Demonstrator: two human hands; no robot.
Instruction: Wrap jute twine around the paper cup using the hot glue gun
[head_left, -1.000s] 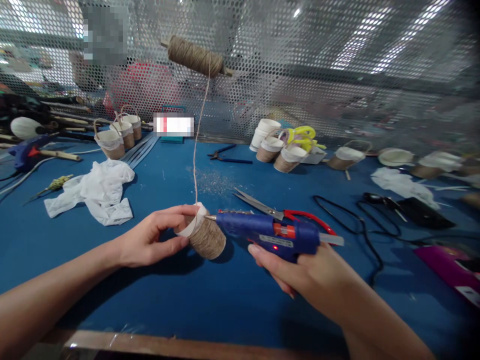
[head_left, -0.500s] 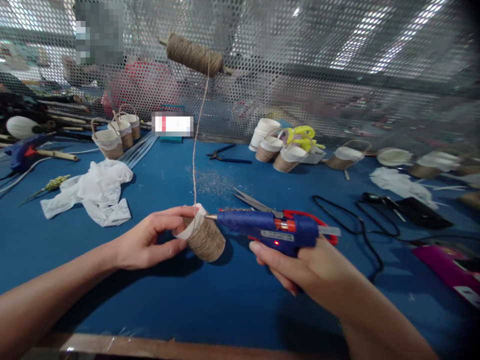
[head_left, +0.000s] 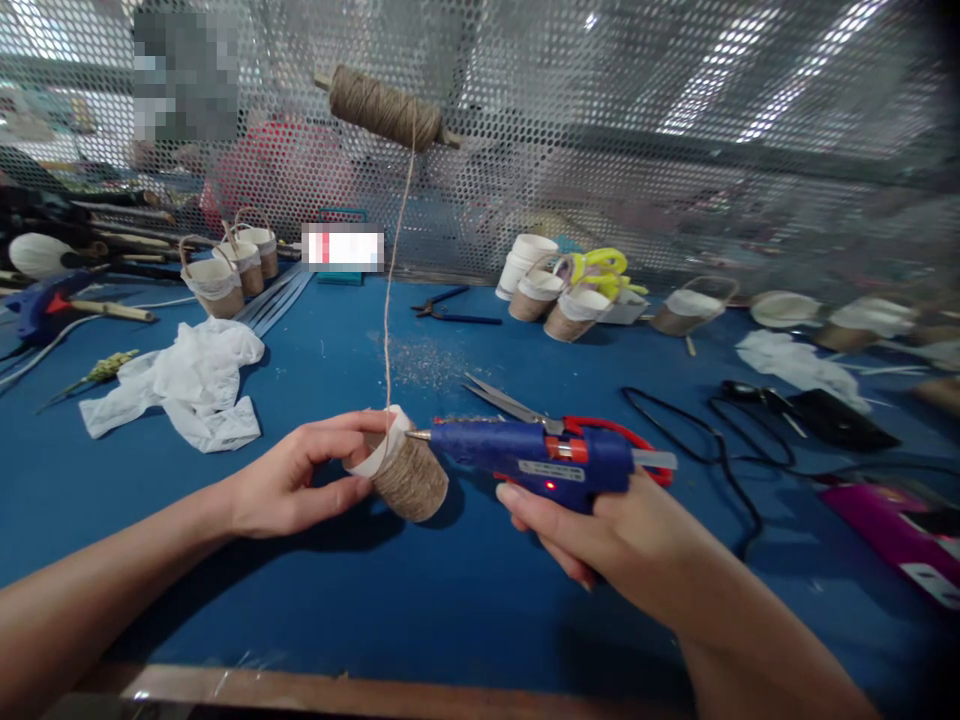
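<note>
My left hand [head_left: 304, 478] grips the white rim of a paper cup [head_left: 411, 482], which is tilted and wrapped in brown twine over most of its side. A strand of twine [head_left: 388, 320] runs up from the cup to a twine spool [head_left: 384, 105] hanging at the mesh. In my right hand [head_left: 592, 535] is a blue hot glue gun [head_left: 525, 452], its small red light lit and a clear glue stick jutting from the back. The metal nozzle is at the cup's side near the rim; whether it touches is unclear. Red-handled scissors [head_left: 517, 405] lie partly hidden behind the gun.
Pliers [head_left: 457, 306] lie toward the back. Small twine-wrapped baskets [head_left: 214, 285] stand at left, others [head_left: 574, 315] at right. White lace [head_left: 199, 385] lies left. A black cord [head_left: 697, 430] and a purple object [head_left: 885, 535] are on the right. Perforated metal mesh [head_left: 495, 180] rises behind.
The view has shifted very slightly. Both hands, the cup and the glue gun keep nearly the same positions relative to one another.
</note>
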